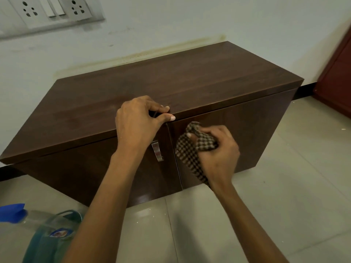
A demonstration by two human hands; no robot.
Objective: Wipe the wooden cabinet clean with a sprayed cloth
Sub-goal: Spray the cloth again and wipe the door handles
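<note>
Fingers [212,132] of right hand [218,155] around one cloth [190,158], at one cabinet [171,78]

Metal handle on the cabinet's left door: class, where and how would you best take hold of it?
Probably its middle, from the front, fingers hooking in from the side: the handle is an upright bar bowed out from the door.

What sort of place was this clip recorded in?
Probably a room in a home, perhaps an office: a low wooden cabinet stands on a tiled floor against a painted wall with a socket panel. The right hand grips a cloth.
</note>
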